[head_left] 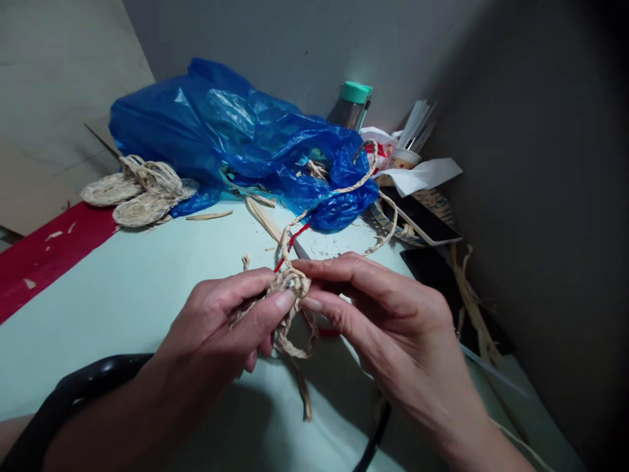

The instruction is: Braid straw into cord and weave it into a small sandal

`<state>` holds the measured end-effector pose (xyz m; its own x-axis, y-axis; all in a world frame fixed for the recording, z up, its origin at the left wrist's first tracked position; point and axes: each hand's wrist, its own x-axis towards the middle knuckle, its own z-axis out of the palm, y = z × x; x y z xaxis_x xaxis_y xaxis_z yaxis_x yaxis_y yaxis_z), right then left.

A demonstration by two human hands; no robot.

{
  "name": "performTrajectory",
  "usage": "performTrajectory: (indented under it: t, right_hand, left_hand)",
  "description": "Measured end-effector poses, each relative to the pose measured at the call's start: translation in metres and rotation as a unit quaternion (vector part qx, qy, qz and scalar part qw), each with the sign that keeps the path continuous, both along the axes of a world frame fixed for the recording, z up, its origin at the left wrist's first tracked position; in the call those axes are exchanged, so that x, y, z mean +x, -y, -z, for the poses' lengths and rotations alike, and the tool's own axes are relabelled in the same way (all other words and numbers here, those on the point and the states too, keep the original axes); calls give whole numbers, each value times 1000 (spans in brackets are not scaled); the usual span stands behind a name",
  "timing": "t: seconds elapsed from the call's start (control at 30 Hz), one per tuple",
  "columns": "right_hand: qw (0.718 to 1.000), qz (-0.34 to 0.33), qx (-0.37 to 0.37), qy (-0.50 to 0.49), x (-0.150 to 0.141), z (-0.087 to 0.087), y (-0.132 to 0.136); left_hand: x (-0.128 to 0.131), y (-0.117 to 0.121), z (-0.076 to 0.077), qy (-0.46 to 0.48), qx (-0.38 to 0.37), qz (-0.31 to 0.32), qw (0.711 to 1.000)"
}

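My left hand (223, 321) and my right hand (388, 308) meet over the pale green table (128, 282), both pinching a small knot of twisted straw cord (289, 288). The cord runs from the knot up toward a blue plastic bag (236, 137) and loops over its right end. A red strand (292, 246) crosses beside the cord just above my fingers. Loose straw ends hang below the knot onto the table.
Two woven straw pieces (135, 193) lie at the back left beside a red strip (44, 252). Behind the bag stands a bottle with a green cap (351, 105), a cup with straws (407, 147), paper and a phone (422, 219). A wall closes the right side.
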<state>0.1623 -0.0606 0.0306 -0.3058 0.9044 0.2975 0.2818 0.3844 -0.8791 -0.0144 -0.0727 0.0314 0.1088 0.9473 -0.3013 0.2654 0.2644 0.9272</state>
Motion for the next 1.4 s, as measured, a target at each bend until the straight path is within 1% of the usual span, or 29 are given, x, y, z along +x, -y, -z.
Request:
performTrajectory:
  t: [0.1, 0.23, 0.33, 0.4, 0.47, 0.57, 0.67, 0.77, 0.83, 0.97, 1.07, 1.13, 1.27, 1.4]
  right_hand:
    - [1000, 1, 1, 3, 0, 1, -1]
    - [999, 0, 49, 16, -1, 3, 0]
    - [995, -10, 94, 33, 1, 4, -1]
    - [993, -24, 102, 46, 4, 4, -2]
    - [995, -43, 77, 53, 7, 2, -4]
    - [996, -82, -1, 46, 8, -4, -8]
    - [992, -92, -85, 19, 7, -7, -11]
    - [982, -91, -160, -38, 7, -6, -13]
    - [975, -96, -188, -72, 7, -4, -13]
    - [972, -102, -196, -80, 8, -3, -10]
    - [973, -103, -192, -78, 8, -3, -9]
    - [973, -104, -191, -82, 8, -2, -9]
    - [970, -110, -198, -94, 8, 0, -11]
    - [971, -108, -186, -103, 8, 3, -13]
  left_hand:
    - [-2, -2, 2, 13, -9, 11, 1000]
    - [0, -3, -1, 7, -17, 0, 1000]
    - [-1, -5, -2, 11, -28, 22, 999]
    - [-3, -8, -1, 21, -45, 46, 998]
    - [-5, -10, 1, 41, -64, 75, 994]
    - [-8, -13, 4, 76, -96, 113, 986]
    - [-10, -14, 5, 100, -121, 136, 978]
    - [-9, -14, 5, 130, -105, 157, 973]
    - [-9, -13, 5, 140, -92, 164, 972]
    - [-10, -12, 7, 157, -104, 151, 970]
    - [-11, -11, 11, 185, -121, 150, 964]
    - [-11, -11, 11, 210, -136, 139, 958]
    - [-9, -12, 6, 255, -160, 117, 946]
    - [-9, -12, -1, 240, -163, 105, 951]
